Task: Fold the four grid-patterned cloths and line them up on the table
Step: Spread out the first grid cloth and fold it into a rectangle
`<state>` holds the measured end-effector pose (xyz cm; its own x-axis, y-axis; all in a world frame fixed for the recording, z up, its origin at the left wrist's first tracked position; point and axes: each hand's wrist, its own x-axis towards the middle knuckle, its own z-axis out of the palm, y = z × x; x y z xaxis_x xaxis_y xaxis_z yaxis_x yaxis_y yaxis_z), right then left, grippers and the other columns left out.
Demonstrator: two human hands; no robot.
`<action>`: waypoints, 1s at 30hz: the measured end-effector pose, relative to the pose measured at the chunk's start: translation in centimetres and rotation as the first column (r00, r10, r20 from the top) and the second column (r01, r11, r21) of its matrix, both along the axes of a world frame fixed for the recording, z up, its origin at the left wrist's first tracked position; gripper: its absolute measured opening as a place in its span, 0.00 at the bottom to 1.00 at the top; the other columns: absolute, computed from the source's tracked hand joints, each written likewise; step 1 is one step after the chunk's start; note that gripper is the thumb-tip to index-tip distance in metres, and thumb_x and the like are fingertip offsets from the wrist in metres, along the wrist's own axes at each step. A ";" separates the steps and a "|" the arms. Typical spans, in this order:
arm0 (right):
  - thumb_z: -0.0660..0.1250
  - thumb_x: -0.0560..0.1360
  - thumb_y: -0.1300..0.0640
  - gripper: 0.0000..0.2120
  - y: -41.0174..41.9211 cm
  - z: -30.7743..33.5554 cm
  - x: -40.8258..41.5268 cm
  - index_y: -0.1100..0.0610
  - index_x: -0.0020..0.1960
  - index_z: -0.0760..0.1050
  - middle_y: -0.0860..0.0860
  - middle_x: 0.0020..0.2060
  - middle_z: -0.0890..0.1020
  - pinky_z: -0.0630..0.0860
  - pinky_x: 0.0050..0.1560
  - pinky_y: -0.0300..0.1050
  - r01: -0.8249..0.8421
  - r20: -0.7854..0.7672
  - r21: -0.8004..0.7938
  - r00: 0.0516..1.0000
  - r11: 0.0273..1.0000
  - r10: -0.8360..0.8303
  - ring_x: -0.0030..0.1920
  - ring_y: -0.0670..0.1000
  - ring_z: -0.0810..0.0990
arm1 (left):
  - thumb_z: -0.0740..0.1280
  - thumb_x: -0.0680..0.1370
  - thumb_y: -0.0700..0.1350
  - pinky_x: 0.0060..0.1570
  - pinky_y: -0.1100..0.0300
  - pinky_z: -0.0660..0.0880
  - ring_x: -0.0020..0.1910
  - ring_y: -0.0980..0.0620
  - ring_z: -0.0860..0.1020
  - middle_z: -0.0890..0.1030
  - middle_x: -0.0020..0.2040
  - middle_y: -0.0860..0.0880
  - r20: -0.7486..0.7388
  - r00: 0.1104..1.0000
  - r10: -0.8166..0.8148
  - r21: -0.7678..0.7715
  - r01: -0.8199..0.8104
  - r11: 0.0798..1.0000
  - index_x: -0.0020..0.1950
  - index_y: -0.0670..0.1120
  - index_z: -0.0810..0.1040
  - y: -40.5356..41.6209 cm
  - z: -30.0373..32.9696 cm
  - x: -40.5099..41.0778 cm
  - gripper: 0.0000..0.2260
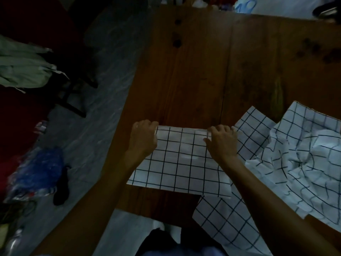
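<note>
Grid cloth [181, 161] far edge gripped, both hands; bare table [193, 71] beyond.

A flat cloth [180, 163] lies on the table [193, 71], both hands at its far edge; a crumpled cloth [304, 157] lies to its right, another [227, 220] nearer.

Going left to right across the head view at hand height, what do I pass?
Floor → left hand → flat cloth → right hand → crumpled cloth.
</note>
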<state>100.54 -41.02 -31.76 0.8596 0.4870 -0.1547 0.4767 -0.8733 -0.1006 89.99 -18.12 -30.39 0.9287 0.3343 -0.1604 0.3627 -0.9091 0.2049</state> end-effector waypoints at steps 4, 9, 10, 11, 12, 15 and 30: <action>0.69 0.75 0.51 0.26 0.7 -0.9 -1.3 0.57 0.69 0.68 0.59 0.67 0.71 0.60 0.70 0.60 -0.003 -0.023 0.185 1.000 0.983 0.008 0.70 0.61 0.66 | 0.63 0.78 0.44 0.73 0.47 0.56 0.74 0.43 0.56 0.58 0.75 0.41 0.013 0.999 0.043 -0.070 -0.041 0.997 0.74 0.47 0.61 -2.4 -0.4 -1.0 0.25; 0.62 0.78 0.47 0.24 1.3 -2.1 -5.5 0.56 0.70 0.65 0.59 0.70 0.68 0.62 0.70 0.57 -0.089 -0.131 0.213 0.984 0.973 0.119 0.72 0.59 0.63 | 0.57 0.80 0.55 0.73 0.46 0.48 0.77 0.45 0.46 0.47 0.78 0.43 -0.094 0.992 -0.085 -0.170 0.068 0.983 0.77 0.50 0.50 -5.7 -3.0 -3.1 0.28; 0.61 0.78 0.47 0.23 1.2 -2.3 -6.7 0.56 0.70 0.66 0.59 0.70 0.68 0.63 0.69 0.57 -0.095 -0.137 0.216 0.982 0.972 0.126 0.72 0.59 0.64 | 0.55 0.81 0.57 0.73 0.46 0.46 0.77 0.46 0.44 0.45 0.78 0.44 -0.110 0.991 -0.078 -0.170 0.059 0.984 0.77 0.50 0.48 -6.0 -3.7 -3.8 0.29; 0.59 0.79 0.47 0.23 0.9 -2.6 -7.8 0.57 0.69 0.66 0.60 0.69 0.69 0.64 0.69 0.58 -0.096 -0.136 0.213 0.982 0.972 0.127 0.71 0.60 0.65 | 0.53 0.81 0.58 0.73 0.46 0.44 0.77 0.46 0.43 0.43 0.78 0.44 -0.117 0.991 -0.065 -0.167 0.045 0.985 0.77 0.51 0.46 -6.2 -4.5 -4.5 0.29; 0.56 0.79 0.46 0.23 0.6 -2.9 -8.8 0.56 0.69 0.66 0.61 0.69 0.69 0.64 0.69 0.58 -0.094 -0.137 0.200 0.983 0.975 0.123 0.71 0.60 0.65 | 0.52 0.81 0.59 0.72 0.46 0.43 0.77 0.46 0.41 0.41 0.78 0.45 -0.116 0.992 -0.045 -0.168 0.025 0.986 0.77 0.52 0.45 -6.3 -5.1 -5.2 0.29; 0.49 0.78 0.42 0.27 -0.6 -4.0 -10.9 0.55 0.72 0.63 0.62 0.72 0.65 0.57 0.72 0.58 -0.072 -0.156 0.124 0.983 0.990 0.091 0.74 0.61 0.61 | 0.49 0.80 0.61 0.73 0.46 0.40 0.76 0.47 0.38 0.40 0.78 0.45 -0.138 0.990 0.009 -0.156 -0.031 0.987 0.78 0.53 0.44 -6.1 -6.6 -6.7 0.29; 0.31 0.74 0.32 0.36 -1.0 -6.4 -9.2 0.48 0.77 0.42 0.56 0.76 0.39 0.32 0.73 0.57 -0.156 -0.217 0.029 0.963 0.987 0.159 0.76 0.57 0.35 | 0.41 0.77 0.65 0.71 0.50 0.31 0.75 0.49 0.33 0.35 0.77 0.45 -0.102 0.990 0.094 -0.094 -0.104 0.990 0.78 0.53 0.40 -6.2 -8.2 -7.9 0.32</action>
